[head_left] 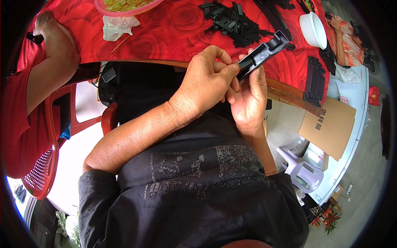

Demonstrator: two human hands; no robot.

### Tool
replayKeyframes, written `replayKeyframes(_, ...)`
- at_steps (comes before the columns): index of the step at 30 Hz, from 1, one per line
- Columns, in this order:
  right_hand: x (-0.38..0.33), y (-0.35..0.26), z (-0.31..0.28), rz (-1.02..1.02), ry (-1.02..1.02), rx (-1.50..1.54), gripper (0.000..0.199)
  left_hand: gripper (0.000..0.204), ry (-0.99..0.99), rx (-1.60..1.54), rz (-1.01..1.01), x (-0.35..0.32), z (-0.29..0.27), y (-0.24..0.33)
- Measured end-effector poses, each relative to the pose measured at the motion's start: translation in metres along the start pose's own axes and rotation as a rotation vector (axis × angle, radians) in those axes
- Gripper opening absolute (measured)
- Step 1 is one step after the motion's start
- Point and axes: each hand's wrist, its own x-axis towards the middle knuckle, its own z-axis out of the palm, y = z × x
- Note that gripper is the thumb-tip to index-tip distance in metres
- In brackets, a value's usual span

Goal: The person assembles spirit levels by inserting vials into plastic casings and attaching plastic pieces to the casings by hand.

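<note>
My right hand (251, 103) holds a long black plastic part (269, 48), a trough-like piece with a notched far end, tilted up and away over the table's near edge. From the left, my left hand (203, 82) reaches across to the part's near end. Its thumb and fingertips pinch a small dark strip (245, 63) against the inside of the trough. The strip's lower end is hidden by my fingers. Beyond the part lies a pile of small black plastic pieces (233, 22) on the red rose-patterned tablecloth (173, 25).
A pink bowl (131, 13) with yellowish pieces, a crumpled white tissue (118, 27) and a thin stick (120, 43) are at the far left. At right stand a white tub (313, 30) and stacked black parts (315, 80). Another person's arm (58, 53) rests nearby.
</note>
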Motion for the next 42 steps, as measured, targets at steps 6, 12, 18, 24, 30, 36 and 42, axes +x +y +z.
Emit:
replayKeyframes(6,0.004,0.000,0.005,-0.051,0.128,-0.040,0.041,0.017,0.000,0.036,-0.027,-0.001,-0.001,-0.002)
replayKeyframes(12,0.005,-0.002,0.001,-0.063,0.024,-0.043,0.040,0.016,-0.041,-0.026,0.012,-0.002,-0.002,-0.002)
replayKeyframes(18,0.003,-0.003,0.007,-0.041,0.008,-0.031,0.040,0.016,-0.062,-0.046,0.065,0.001,-0.001,-0.001)
replayKeyframes(24,0.002,0.000,0.002,-0.029,0.027,-0.060,0.038,0.015,-0.014,0.016,0.016,0.000,0.000,0.000)
replayKeyframes(30,0.002,0.000,0.008,-0.090,0.099,-0.078,0.038,0.011,0.017,0.063,0.009,-0.004,0.004,0.007)
replayKeyframes(36,0.004,0.001,-0.002,-0.089,-0.031,-0.072,0.039,0.015,0.015,0.047,-0.028,-0.004,0.003,0.004)
replayKeyframes(42,0.003,-0.002,0.005,-0.109,-0.027,-0.064,0.030,0.015,0.009,0.038,-0.019,-0.004,0.003,0.002)
